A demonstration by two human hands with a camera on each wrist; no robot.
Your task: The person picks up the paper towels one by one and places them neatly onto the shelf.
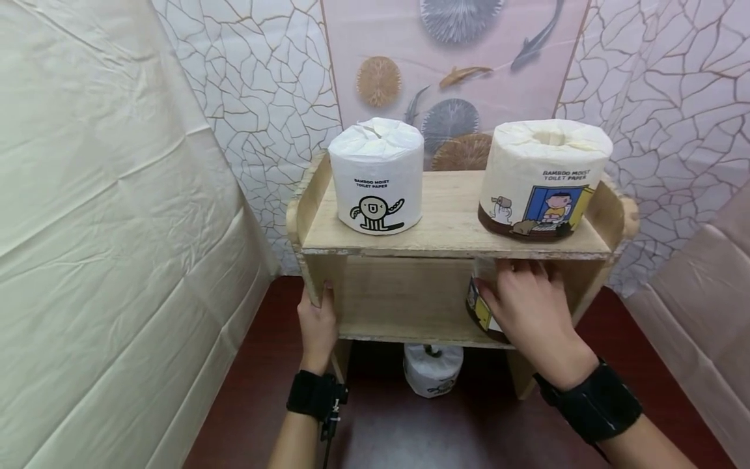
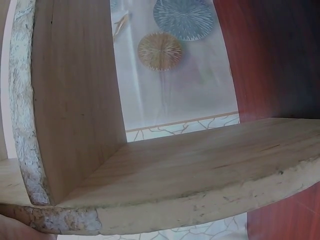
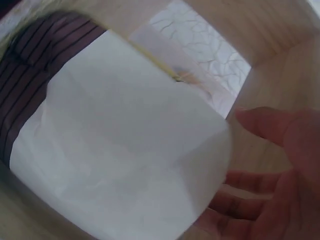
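At the left of centre in the head view, a side panel (image 1: 329, 270) of the wooden shelf (image 1: 451, 195) is gripped by the left hand (image 1: 318, 319), with digits on both sides of its front edge. At upper middle, a white roll (image 1: 376, 176) of toilet paper is stood on the top board; at lower centre, another, the lower roll (image 1: 432, 371), is seen beneath the shelf. Right of centre, the patterned roll (image 1: 483, 314) is placed in the middle compartment, towards its right end, and is reached by the right hand (image 1: 530, 303); contact seems made, but whether it is grasped or released cannot be told. It should be found light, soft and easily dented, its wrapper perhaps a little slippery, so it is best taken lightly round the sides near the top. At upper right, a cream roll (image 1: 545, 176) is stood above. In the left wrist view, chipped edges and the wall cloth (image 2: 175, 90) behind the shelf are shown, with only a sliver of hand at lower left. In the right wrist view, bent fingers hidden by the top board in the head view are revealed beside the roll's blank white side, though their tips are concealed.
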